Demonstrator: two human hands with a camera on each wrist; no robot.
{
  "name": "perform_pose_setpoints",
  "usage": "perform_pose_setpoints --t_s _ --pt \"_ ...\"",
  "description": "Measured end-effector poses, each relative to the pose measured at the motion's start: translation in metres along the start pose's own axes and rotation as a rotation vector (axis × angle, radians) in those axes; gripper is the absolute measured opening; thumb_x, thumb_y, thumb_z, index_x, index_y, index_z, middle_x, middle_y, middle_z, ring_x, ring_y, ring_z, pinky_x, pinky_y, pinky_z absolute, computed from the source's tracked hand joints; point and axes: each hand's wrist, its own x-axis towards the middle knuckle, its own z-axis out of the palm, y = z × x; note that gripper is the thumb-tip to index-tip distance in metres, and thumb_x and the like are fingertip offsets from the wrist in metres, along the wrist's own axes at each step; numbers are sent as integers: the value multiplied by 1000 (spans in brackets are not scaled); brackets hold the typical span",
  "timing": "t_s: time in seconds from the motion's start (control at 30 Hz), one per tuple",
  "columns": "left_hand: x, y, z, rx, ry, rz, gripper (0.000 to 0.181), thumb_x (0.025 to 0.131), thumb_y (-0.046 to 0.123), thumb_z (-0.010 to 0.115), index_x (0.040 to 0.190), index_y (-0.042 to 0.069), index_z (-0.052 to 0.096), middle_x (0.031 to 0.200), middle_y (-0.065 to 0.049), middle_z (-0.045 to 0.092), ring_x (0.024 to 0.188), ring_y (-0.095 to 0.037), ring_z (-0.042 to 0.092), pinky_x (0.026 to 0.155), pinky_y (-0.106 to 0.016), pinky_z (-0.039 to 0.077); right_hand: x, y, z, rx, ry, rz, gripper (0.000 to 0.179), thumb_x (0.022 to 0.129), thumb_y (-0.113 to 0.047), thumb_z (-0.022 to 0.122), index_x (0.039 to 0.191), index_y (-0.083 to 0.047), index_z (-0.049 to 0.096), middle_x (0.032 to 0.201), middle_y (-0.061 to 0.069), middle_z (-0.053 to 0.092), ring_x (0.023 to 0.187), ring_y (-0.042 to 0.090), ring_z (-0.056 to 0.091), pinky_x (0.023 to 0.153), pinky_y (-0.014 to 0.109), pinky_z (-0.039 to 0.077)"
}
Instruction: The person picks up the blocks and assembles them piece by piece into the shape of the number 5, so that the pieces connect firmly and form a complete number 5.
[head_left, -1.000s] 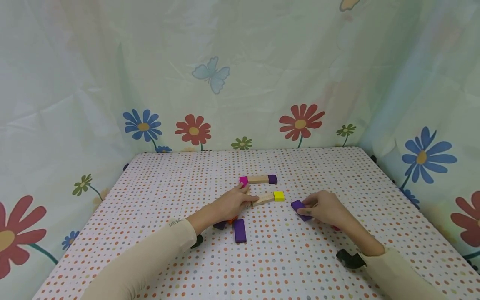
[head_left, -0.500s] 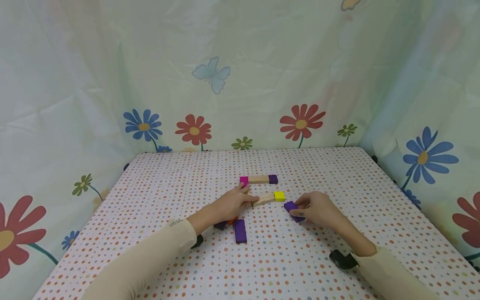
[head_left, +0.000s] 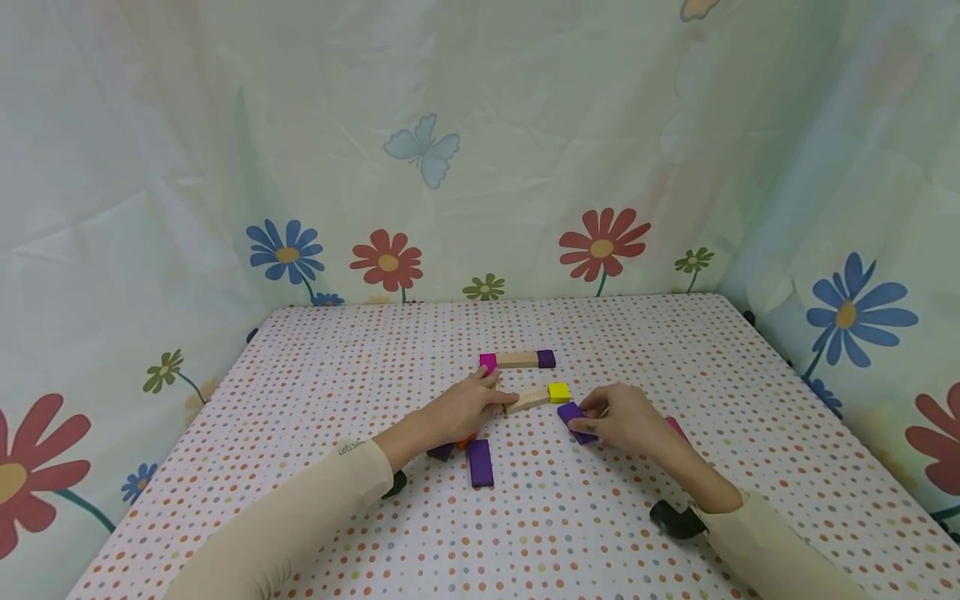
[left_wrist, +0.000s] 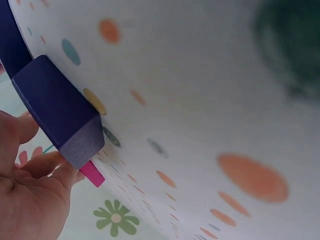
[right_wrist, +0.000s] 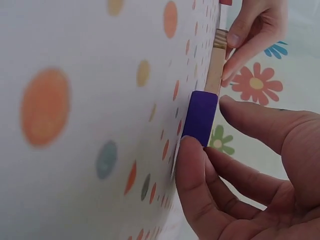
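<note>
My left hand [head_left: 461, 408] rests with spread fingers on the blocks at mid-table. One finger touches a pink block [head_left: 487, 362], and the thumb touches the left end of a plain wooden block [head_left: 528, 399]. My right hand [head_left: 626, 421] pinches a purple block [head_left: 575, 422] between thumb and fingers, close to the table. Just beyond that block is a yellow block [head_left: 558, 392], at the plain block's right end. Farther back, another plain wooden block [head_left: 517, 359] joins the pink block to a dark purple block [head_left: 546, 358]. My left hand hides part of this layout.
Nearer me lies a second purple block [head_left: 480, 462], beside a partly covered orange block [head_left: 465, 442] and a dark block [head_left: 441, 451]. A pinkish-red block [head_left: 676, 427] shows behind my right forearm. The dotted tablecloth [head_left: 570, 533] reaches the curtained backdrop [head_left: 510, 192].
My right hand has slid left with the purple block, bringing it closer to the yellow block. More of the pinkish-red block shows behind the forearm. My left hand stays in place.
</note>
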Motion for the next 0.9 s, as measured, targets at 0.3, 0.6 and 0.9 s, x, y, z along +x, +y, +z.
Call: perform_pose_setpoints --t_s 0.3,0.6,0.9 --pt "0 0 1 6 5 7 39 111 12 53 146 20 66 164 -27 42 158 -50 31 125 -57 39 -10 4 -4 12 -15 30 39 93 -22 83 120 5 74 97 11 75 68 13 68 59 28 58" --pt "-1 0 1 3 -3 4 38 112 13 53 147 20 66 165 -28 41 158 -49 31 125 -58 38 -12 4 0 17 -4 -19 40 87 -20 89 116 4 75 87 6 70 62 12 65 57 27 52" --pt "0 0 1 6 -1 6 39 111 13 53 147 20 66 165 -27 41 158 -50 31 125 -58 38 -10 2 2 0 5 -32 43 88 -23 88 117 5 75 88 7 71 62 13 63 58 28 53"
